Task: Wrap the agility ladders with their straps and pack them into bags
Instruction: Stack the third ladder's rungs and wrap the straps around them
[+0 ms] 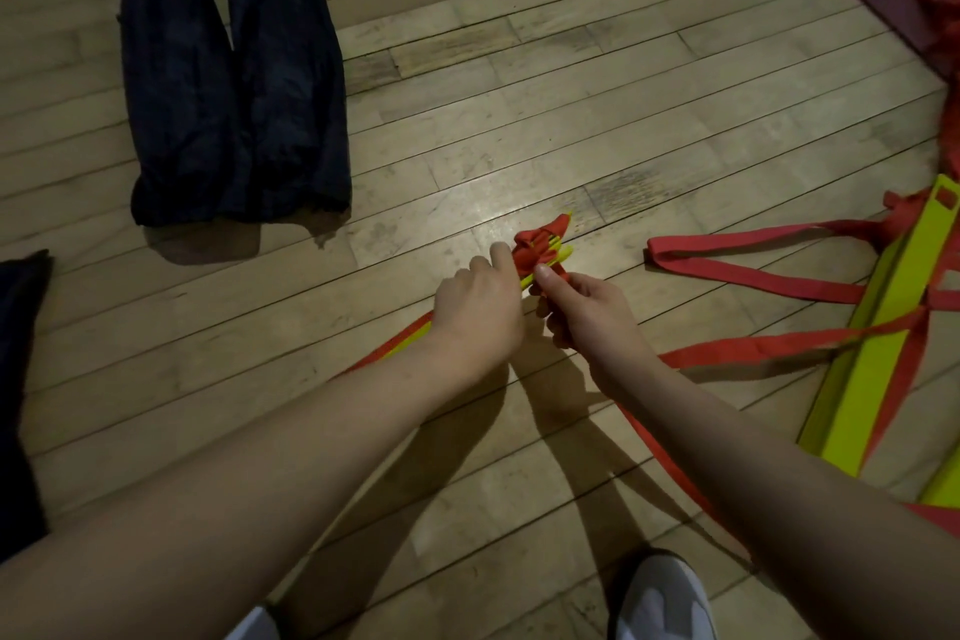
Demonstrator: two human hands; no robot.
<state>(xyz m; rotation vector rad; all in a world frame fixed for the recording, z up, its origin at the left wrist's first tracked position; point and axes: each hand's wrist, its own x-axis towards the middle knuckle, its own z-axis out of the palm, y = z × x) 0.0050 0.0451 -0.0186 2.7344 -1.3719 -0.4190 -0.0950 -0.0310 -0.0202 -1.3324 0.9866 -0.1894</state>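
A: Where is the ladder being worked on?

B: A bundle of yellow rungs is held just above the wooden floor, with the red strap wound round its far end. The left hand is curled on the bundle, forefinger laid against the wrap; the strap's end is pinched by the right hand between thumb and fingers.

A: What could be spoiled from here?

B: If tension is lost at the pinch, the wrap could be loosened and the rungs fanned out. Slack strap is trailed across the floor by the shoe; it could be trodden on and the bundle jerked.

A: And the rest?

B: A second ladder is left unwrapped at the right, and the dark bags lie well apart, so packing is judged not yet begun.
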